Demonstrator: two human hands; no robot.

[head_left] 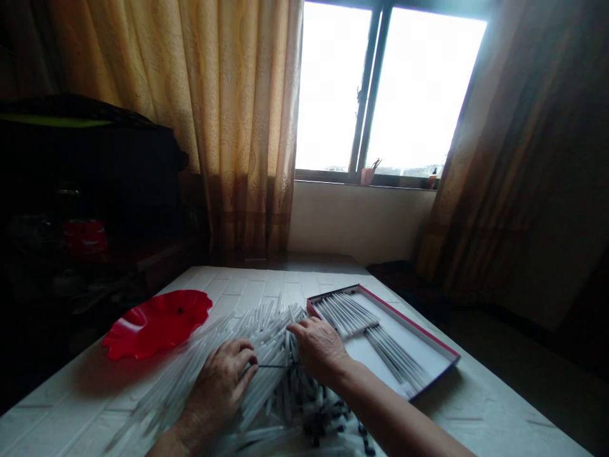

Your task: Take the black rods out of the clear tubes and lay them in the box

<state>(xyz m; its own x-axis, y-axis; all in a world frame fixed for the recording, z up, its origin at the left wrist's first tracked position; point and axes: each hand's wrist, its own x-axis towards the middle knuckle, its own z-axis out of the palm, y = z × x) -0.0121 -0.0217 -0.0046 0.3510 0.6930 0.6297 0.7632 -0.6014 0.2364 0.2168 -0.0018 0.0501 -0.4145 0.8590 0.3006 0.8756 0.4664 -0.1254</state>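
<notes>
My left hand [228, 374] is closed, thumb and forefinger pinching the end of a thin dark rod [272, 366] that points right. My right hand [318, 346] is closed over the pile, its fingertips at the top of a whitish plastic tube [288, 339]. Under and between both hands spreads a heap of long clear plastic tubes [176, 374]. Nearer to me lie shorter pieces with black ends [318, 425], blurred and partly covered by my right forearm. To the right, a shallow red-edged box [435, 355] holds two rows of slim whitish sticks [347, 312].
A red wavy-rimmed dish [157, 322] with a small dark spot in it stands at the left of the white brick-patterned table [42, 416]. Behind are curtains [242, 127], a window [423, 95] and a pink cup [367, 176] on the sill. Dark furniture stands left.
</notes>
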